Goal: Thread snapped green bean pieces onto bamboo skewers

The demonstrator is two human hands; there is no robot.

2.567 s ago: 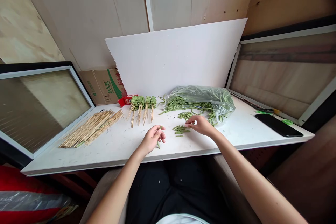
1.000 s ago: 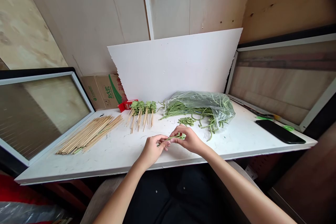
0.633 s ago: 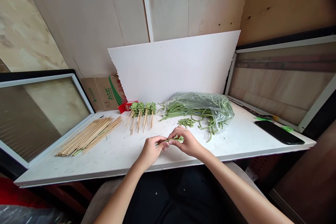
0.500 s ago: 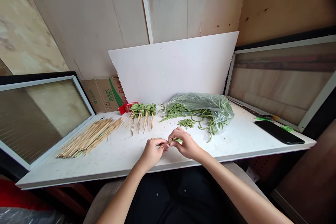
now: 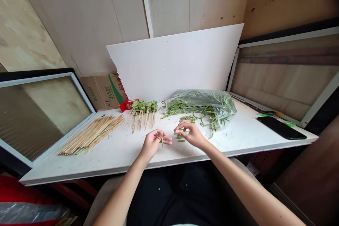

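Note:
My left hand (image 5: 155,143) is closed on a short piece of green bean (image 5: 162,142), pinched by the thumb with the lower fingers stretched out. To its right, my right hand (image 5: 189,133) is just above the table with its fingers apart. Several cut bean pieces (image 5: 181,141) lie under its fingertips, partly hidden by them. Just behind that hand is a small pile of cut bean pieces (image 5: 188,118). A clear plastic bag (image 5: 203,97) with long green beans (image 5: 180,108) lies farther back.
Skewers threaded with bean pieces (image 5: 144,106) lie at the back, beside a red packet (image 5: 126,106). Loose bamboo skewers (image 5: 91,136) are spread on the left of the white table (image 5: 111,162). A black phone (image 5: 281,128) lies at the right, near a framed panel (image 5: 288,74).
My hands have moved apart from where they met. Bean pieces now show on the table beneath my right hand, whose fingers have loosened. The view has tilted slightly.

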